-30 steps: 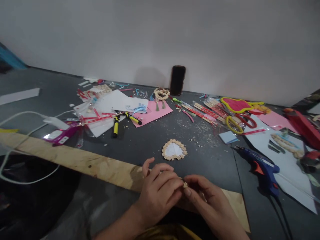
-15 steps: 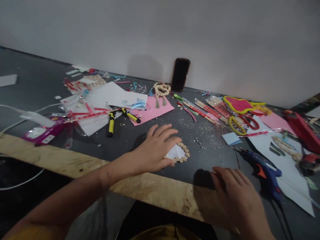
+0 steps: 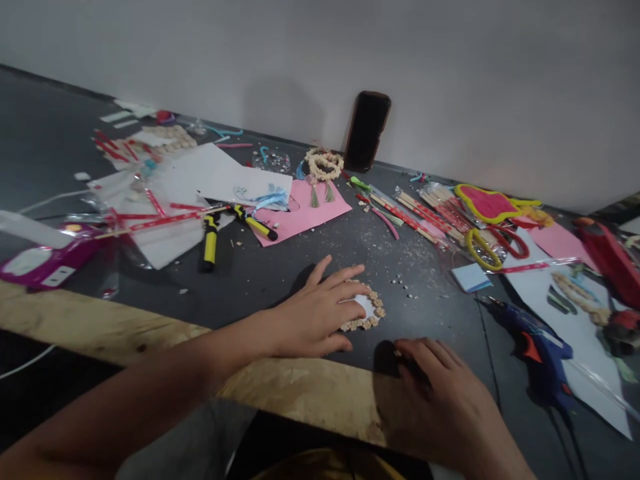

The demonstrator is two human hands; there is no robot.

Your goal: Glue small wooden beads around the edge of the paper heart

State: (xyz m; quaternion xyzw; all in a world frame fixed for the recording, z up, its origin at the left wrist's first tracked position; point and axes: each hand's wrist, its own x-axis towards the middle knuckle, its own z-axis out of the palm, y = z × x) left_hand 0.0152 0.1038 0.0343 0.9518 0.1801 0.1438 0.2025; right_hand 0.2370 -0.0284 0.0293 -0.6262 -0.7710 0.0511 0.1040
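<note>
My left hand [image 3: 315, 313] lies with its fingers spread over the left part of a small white paper piece [image 3: 367, 305]. Little tan flower-like pieces [image 3: 376, 319] line the edge of this paper, and some of them are hidden under my fingers. To the right and closer to me, my right hand [image 3: 443, 383] is low over the dark table, thumb and fingers drawn together. A tiny pale speck shows at its fingertips, too small to name. Several small crumbs [image 3: 403, 287] lie beyond, between the paper piece and a glue gun [image 3: 535, 347].
Yellow-black pliers [image 3: 210, 243], pink paper [image 3: 310, 213] and a purple glue gun [image 3: 55, 257] lie left. A phone [image 3: 367, 131] leans on the wall. Wrapped sticks [image 3: 420, 217], scissors [image 3: 485, 250] and a red stapler-like tool [image 3: 610, 257] lie right. A wooden strip [image 3: 310, 393] edges the table.
My left hand has come down flatter onto the paper piece, its fingers covering the left part. My right hand has moved left, closer to the paper piece, and its fingertips show a pale speck.
</note>
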